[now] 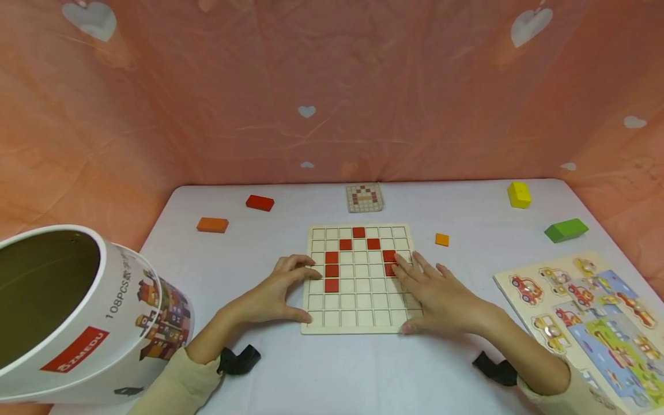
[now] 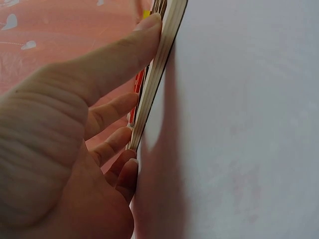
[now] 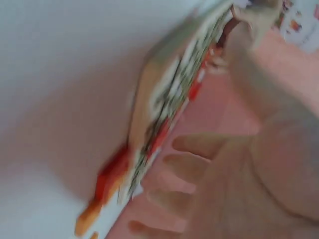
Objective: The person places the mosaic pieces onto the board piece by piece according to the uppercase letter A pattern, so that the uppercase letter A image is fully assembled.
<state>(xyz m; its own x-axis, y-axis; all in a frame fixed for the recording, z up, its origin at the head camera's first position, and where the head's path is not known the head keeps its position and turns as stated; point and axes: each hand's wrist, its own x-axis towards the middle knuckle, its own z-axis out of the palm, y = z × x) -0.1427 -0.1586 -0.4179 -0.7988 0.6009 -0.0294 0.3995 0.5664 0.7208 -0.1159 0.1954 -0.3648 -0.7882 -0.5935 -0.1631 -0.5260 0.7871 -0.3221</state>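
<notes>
A square wooden grid board [image 1: 357,320] lies on the table, with several red square tiles [image 1: 331,257] set in its cells in an arch shape. My left hand [image 1: 275,297] rests at the board's left edge, thumb by the lower corner and fingertips on the rim; the left wrist view shows the thumb [image 2: 124,47] against the layered wooden side. Spread over the right side is my right hand [image 1: 441,297], its fingertips at the two lower right red tiles, which they partly cover. Its thumb is at the lower right corner. The right wrist view is blurred.
Behind the board lies a small pattern card [image 1: 365,198]. Orange [image 1: 212,225] and red blocks [image 1: 260,203] are at left; an orange tile [image 1: 442,239], yellow block [image 1: 519,195] and green block [image 1: 566,230] at right. A white bucket [image 1: 88,300] stands left, a picture puzzle board [image 1: 519,271] right.
</notes>
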